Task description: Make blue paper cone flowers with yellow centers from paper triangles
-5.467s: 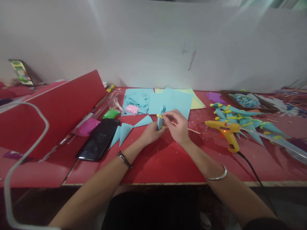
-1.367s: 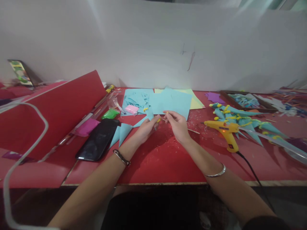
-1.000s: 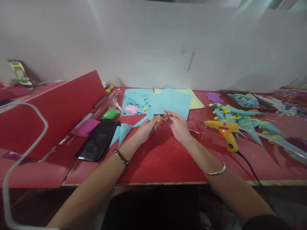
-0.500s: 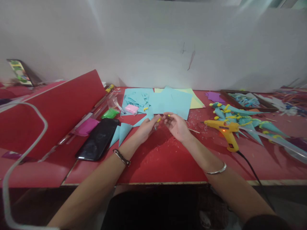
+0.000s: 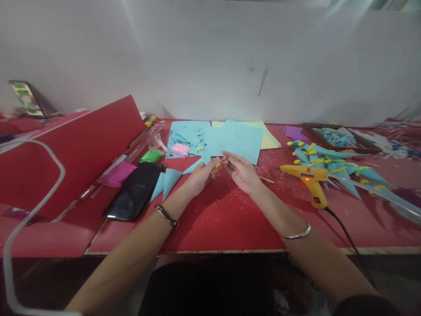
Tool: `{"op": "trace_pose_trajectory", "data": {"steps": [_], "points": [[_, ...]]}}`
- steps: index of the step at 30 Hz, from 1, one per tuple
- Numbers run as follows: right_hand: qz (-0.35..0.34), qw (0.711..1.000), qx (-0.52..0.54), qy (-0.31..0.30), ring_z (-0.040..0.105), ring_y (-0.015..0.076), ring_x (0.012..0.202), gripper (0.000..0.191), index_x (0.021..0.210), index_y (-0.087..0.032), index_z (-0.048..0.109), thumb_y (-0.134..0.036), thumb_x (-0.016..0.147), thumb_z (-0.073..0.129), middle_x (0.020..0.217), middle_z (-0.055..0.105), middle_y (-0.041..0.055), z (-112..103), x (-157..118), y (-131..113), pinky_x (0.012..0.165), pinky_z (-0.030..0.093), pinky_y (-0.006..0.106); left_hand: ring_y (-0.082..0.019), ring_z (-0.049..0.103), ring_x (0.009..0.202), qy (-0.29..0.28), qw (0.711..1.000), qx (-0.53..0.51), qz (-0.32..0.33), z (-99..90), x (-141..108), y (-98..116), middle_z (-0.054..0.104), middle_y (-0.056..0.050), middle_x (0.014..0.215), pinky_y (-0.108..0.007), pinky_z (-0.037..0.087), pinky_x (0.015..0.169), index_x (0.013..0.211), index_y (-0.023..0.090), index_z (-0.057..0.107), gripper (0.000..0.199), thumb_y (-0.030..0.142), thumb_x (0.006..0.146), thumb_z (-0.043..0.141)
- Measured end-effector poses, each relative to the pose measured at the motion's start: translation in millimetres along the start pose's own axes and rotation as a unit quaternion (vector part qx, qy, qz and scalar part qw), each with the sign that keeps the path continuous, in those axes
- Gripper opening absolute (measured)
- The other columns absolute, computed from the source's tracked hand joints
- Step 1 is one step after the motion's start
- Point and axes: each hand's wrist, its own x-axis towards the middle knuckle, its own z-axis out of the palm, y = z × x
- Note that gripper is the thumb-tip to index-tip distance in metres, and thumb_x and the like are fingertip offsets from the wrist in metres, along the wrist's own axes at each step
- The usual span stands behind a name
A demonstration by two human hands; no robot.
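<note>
My left hand is closed in a pinch around a small blue paper cone, mostly hidden by the fingers, with yellow clay at its upper end. Close to its right, my right hand pinches a tiny bit of yellow clay between thumb and fingers. More yellow clay lies on the blue paper behind the left hand. Folded blue paper cones rest left of that hand. Several blue cones with yellow clay edging are heaped at the right.
A yellow glue gun, its light on, lies right of my hands. A black phone lies at the left, near green and pink packets. Blue sheets are behind. A red board stands tilted at the left.
My right hand has tipped slightly and its fingers have drawn together over the bit of yellow clay, nearer the left hand. The left hand has hardly moved.
</note>
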Motion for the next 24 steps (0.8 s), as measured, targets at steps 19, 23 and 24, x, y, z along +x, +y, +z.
{"op": "trace_pose_trajectory", "data": {"steps": [19,23,24], "points": [[0.003,1.0,-0.007,0.015,0.06,0.0045,0.065,0.016,0.074,-0.016,0.065,-0.006,0.072,0.053,0.068,0.067,-0.0002,-1.6,1.5,0.0,0.073,0.049,0.015,-0.005,0.029,0.044,0.005,1.0,-0.028,0.001,1.1,0.6,0.7,0.033,0.007,0.046,-0.022,0.024,0.048,0.059,0.014,0.049,0.026,0.035,0.072,0.059],[0.003,1.0,0.012,0.028,0.061,0.0051,0.064,0.015,0.074,-0.016,0.063,-0.009,0.077,0.05,0.068,0.067,0.0003,-2.0,2.5,-0.6,0.067,0.051,0.014,-0.005,0.027,0.044,0.006,0.999,-0.032,0.001,1.4,0.0,1.2,0.032,0.008,0.046,-0.022,0.022,0.047,0.06,0.014,0.049,0.026,0.034,0.071,0.059],[0.003,0.999,0.014,0.035,0.061,0.0049,0.062,0.016,0.074,-0.016,0.063,-0.01,0.078,0.049,0.067,0.067,0.0002,-2.2,2.6,-0.7,0.065,0.051,0.014,-0.005,0.027,0.044,0.004,0.999,-0.033,0.003,1.7,-0.2,1.3,0.032,0.007,0.047,-0.022,0.022,0.047,0.06,0.014,0.049,0.025,0.034,0.071,0.059]]}}
